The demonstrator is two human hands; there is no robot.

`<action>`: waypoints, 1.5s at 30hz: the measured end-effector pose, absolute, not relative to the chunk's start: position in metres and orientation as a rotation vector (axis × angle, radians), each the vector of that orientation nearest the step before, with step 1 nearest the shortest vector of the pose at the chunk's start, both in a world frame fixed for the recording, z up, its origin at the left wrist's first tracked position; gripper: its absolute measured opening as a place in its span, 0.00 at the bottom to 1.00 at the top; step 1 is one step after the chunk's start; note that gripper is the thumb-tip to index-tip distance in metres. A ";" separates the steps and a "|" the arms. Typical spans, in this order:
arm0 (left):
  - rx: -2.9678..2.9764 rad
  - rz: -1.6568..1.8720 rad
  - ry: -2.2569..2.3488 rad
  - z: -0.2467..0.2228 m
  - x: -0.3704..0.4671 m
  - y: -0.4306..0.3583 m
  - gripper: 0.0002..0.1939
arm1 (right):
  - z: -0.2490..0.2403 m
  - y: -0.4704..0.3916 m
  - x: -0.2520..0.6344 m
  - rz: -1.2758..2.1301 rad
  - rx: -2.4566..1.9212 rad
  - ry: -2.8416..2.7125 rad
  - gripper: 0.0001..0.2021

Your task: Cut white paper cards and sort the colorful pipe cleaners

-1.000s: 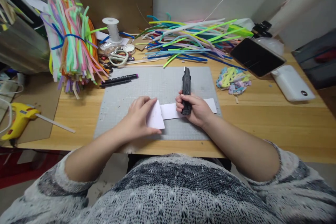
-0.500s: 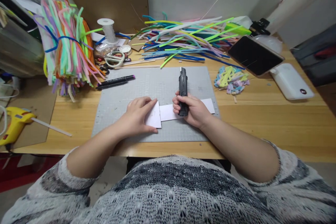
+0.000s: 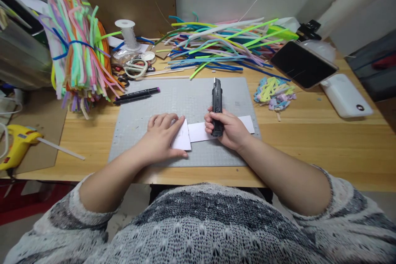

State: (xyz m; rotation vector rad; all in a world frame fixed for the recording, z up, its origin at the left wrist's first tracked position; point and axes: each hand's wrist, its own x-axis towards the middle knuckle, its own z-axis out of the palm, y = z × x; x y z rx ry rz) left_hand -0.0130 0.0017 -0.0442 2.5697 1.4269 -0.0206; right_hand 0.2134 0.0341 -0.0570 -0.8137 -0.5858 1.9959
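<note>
Left hand [image 3: 161,138]: palm down, thumb and forefinger spread along opposite edges of the white card [image 3: 182,139]; whether it clasps or merely presses, I cannot tell.
Right hand [image 3: 230,130]: fingers curled around the black cutter [image 3: 217,101], metal tip pointing away from the body.
White card: on the grey mat [image 3: 182,99], at the left end of the white strip [image 3: 199,132].

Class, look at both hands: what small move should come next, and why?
Perhaps tilt the black cutter down toward the white card: the right hand grips it with its metal tip pointing away from the card, while the left hand holds the card over the cutting mat.
</note>
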 end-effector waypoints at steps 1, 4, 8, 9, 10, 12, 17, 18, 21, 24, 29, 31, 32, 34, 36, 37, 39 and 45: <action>2.610 -0.027 1.403 -0.045 -0.014 0.001 0.50 | -0.057 0.034 0.213 1.996 -0.816 -0.585 0.11; 2.706 -0.002 1.357 -0.050 -0.014 -0.003 0.48 | -0.057 0.035 0.213 2.000 -0.821 -0.579 0.10; 2.736 0.067 1.395 -0.055 -0.010 -0.008 0.38 | -0.056 0.035 0.213 1.999 -0.820 -0.575 0.10; 2.726 0.082 1.406 -0.055 -0.009 -0.008 0.35 | -0.056 0.035 0.213 1.999 -0.820 -0.575 0.10; 2.717 0.103 1.407 -0.055 -0.008 -0.008 0.33 | -0.056 0.035 0.213 1.999 -0.820 -0.575 0.11; 2.714 0.163 1.370 -0.055 -0.006 -0.007 0.29 | -0.056 0.035 0.214 1.997 -0.821 -0.578 0.12; 2.749 0.325 1.234 -0.052 -0.008 -0.004 0.19 | -0.057 0.035 0.214 1.995 -0.806 -0.583 0.11; 2.747 0.344 1.216 -0.051 -0.009 -0.003 0.20 | -0.057 0.035 0.214 1.994 -0.803 -0.582 0.11; 2.728 0.359 1.173 -0.049 -0.012 -0.003 0.24 | -0.057 0.035 0.214 1.995 -0.803 -0.581 0.11; 2.707 0.338 1.169 -0.050 -0.014 -0.002 0.26 | -0.057 0.035 0.213 1.999 -0.803 -0.588 0.10; 2.709 0.369 1.179 -0.054 -0.015 -0.001 0.27 | -0.056 0.034 0.213 1.997 -0.820 -0.592 0.11; 2.710 0.383 1.180 -0.054 -0.015 -0.001 0.27 | -0.056 0.034 0.214 1.998 -0.819 -0.593 0.11; 2.711 0.388 1.181 -0.054 -0.015 -0.001 0.27 | -0.056 0.034 0.214 1.997 -0.818 -0.594 0.11; 2.710 0.391 1.183 -0.054 -0.014 -0.001 0.27 | -0.056 0.034 0.214 1.994 -0.815 -0.596 0.11; 2.709 0.390 1.187 -0.054 -0.014 -0.001 0.27 | -0.055 0.035 0.214 1.991 -0.818 -0.597 0.11; 2.708 0.389 1.189 -0.055 -0.014 -0.001 0.26 | -0.055 0.035 0.214 1.989 -0.818 -0.598 0.11; 2.703 0.390 1.198 -0.055 -0.014 -0.001 0.27 | -0.056 0.035 0.214 1.990 -0.818 -0.599 0.11; 2.734 0.371 1.181 -0.047 -0.011 -0.003 0.24 | -0.057 0.034 0.213 1.970 -0.832 -0.646 0.10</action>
